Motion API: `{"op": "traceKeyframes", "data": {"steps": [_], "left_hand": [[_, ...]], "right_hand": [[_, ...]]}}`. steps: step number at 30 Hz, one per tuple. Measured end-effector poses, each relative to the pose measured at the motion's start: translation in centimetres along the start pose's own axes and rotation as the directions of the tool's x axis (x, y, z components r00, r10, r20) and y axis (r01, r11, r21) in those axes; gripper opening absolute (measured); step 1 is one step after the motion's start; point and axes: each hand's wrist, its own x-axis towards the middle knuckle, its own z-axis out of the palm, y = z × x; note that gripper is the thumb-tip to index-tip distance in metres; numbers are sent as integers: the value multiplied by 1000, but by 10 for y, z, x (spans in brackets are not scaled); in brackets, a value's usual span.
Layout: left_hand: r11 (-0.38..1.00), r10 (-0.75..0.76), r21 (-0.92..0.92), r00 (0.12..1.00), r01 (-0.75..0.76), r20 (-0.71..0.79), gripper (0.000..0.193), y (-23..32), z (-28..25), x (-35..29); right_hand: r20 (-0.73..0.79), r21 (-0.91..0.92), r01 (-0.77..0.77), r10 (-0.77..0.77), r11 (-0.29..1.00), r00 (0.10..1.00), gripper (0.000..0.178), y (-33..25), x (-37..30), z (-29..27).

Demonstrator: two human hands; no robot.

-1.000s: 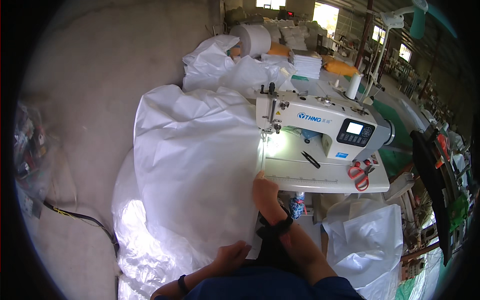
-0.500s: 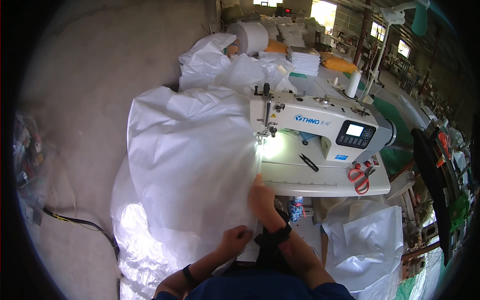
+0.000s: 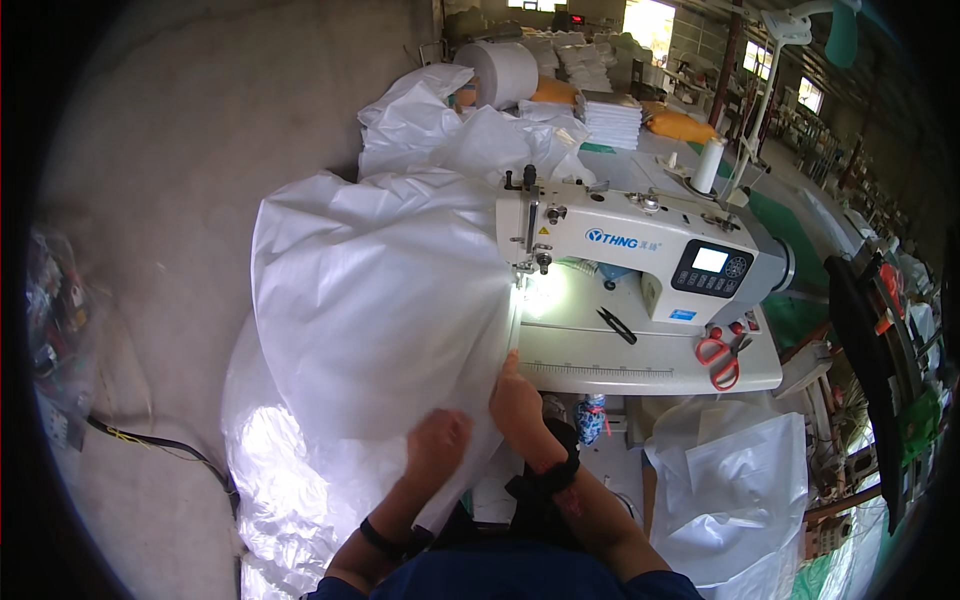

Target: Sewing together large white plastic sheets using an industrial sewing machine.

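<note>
A large white plastic sheet (image 3: 370,330) drapes over the left of the sewing machine (image 3: 620,235), its right edge running under the lit needle area. My right hand (image 3: 517,402) grips that edge just in front of the machine bed, index finger extended along it toward the needle; the thumb is hidden. Further left and nearer to me, my left hand (image 3: 438,445) is over the lower part of the sheet, its fingers curled but smeared by motion. Whether it pinches the sheet I cannot make out.
Black thread snips (image 3: 618,326) and red-handled scissors (image 3: 718,362) lie on the machine bed. A white thread cone (image 3: 708,166) stands behind the machine. More white sheeting (image 3: 730,480) hangs at the right. Behind are a white roll (image 3: 505,75) and stacked white sheets (image 3: 608,125).
My left hand has moved up and to the left over the sheet. The right hand has shifted slightly, staying at the sheet's edge, and the sheet's folds have changed a little.
</note>
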Motion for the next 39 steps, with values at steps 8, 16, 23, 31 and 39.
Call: {"op": "traceKeyframes", "data": {"steps": [8,16,23,31,39], "left_hand": [[850,245,521,937,-84,-250,48,-59,-61,62],[842,256,523,950,-130,-176,49,-79,-55,100],[789,118,611,992,-65,-47,53,-124,-64,157],[802,89,582,991,-133,104,56,-137,-66,206],[822,100,555,992,-125,75,58,-137,-64,221]], "right_hand": [[-39,-77,22,-25,997,999,68,-1,2,1],[-7,-159,5,-6,987,1000,61,-7,14,-9],[-44,-199,19,-29,980,999,46,-2,41,-20],[-27,-213,8,-14,977,1000,40,3,80,-14],[26,-251,-11,18,968,1000,44,5,114,-14]]}}
